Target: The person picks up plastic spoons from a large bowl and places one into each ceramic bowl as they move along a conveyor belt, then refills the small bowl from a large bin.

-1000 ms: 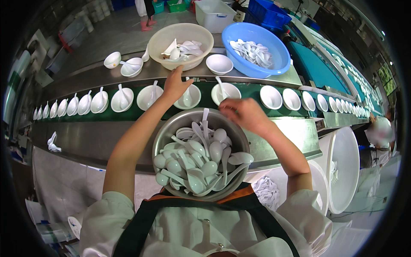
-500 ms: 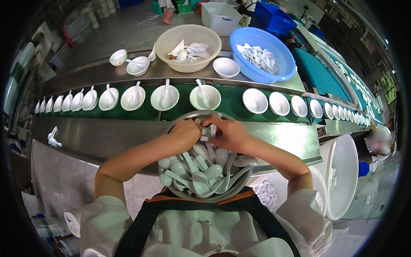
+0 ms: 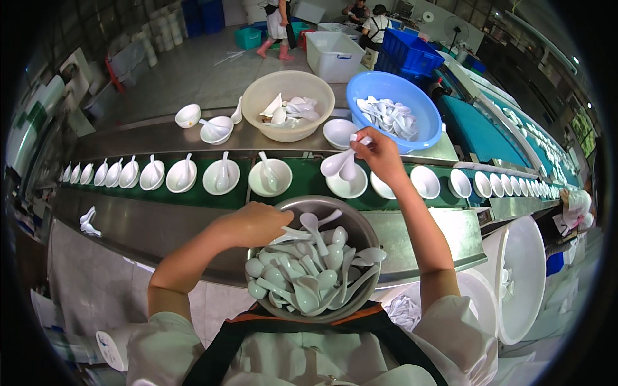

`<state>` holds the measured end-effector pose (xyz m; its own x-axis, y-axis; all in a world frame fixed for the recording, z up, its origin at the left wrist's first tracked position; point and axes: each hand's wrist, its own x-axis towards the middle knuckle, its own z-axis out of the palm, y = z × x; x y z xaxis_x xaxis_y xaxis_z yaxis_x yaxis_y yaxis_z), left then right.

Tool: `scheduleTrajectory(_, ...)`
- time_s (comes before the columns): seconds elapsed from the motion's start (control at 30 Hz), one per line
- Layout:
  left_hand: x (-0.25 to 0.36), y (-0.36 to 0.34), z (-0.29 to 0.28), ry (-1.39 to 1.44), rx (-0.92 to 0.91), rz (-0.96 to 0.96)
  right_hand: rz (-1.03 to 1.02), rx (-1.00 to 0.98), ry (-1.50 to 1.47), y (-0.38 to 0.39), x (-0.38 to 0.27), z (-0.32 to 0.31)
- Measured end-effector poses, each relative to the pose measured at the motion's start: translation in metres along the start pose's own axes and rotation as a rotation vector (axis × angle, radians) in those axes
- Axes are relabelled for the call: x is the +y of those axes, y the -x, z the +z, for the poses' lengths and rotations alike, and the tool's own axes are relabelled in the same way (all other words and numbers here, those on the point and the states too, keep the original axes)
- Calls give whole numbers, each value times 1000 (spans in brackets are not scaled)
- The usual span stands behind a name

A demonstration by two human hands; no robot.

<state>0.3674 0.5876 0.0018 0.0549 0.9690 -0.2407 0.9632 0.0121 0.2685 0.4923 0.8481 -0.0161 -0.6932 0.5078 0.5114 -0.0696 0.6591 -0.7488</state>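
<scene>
My right hand (image 3: 375, 149) grips white spoons (image 3: 337, 164) by their handles, their scoops hanging at a white bowl (image 3: 347, 186) on the green belt (image 3: 301, 204). My left hand (image 3: 261, 222) is closed on a white spoon (image 3: 290, 236) at the left rim of a steel bowl (image 3: 367, 228) heaped with white spoons. Along the belt runs a row of white bowls; those to the left, such as one nearby (image 3: 259, 183), each show a spoon, while those to the right, such as one (image 3: 425, 188), show none.
Beyond the belt stand a cream basin (image 3: 257, 87) and a blue basin (image 3: 425, 96) with spoons, and small bowls (image 3: 188, 112). Right are a teal conveyor (image 3: 476, 122), large white tubs (image 3: 524, 276) and a co-worker (image 3: 573, 212). Other people (image 3: 376, 29) are at the back among crates (image 3: 402, 55).
Both hands were together in the steel bowl; my right hand has lifted spoons up and right to the belt, my left stays at the bowl's left side. The belt's bowls have shifted.
</scene>
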Motion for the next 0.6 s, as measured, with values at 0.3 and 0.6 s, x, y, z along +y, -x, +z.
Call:
scheduleTrajectory(0.3,-49,16,-27,760,-116,71,110,-126,274,-7,72,32)
scheduleTrajectory(0.6,-62,-78,18,1596,306,126,68,-389,594,-7,95,14)
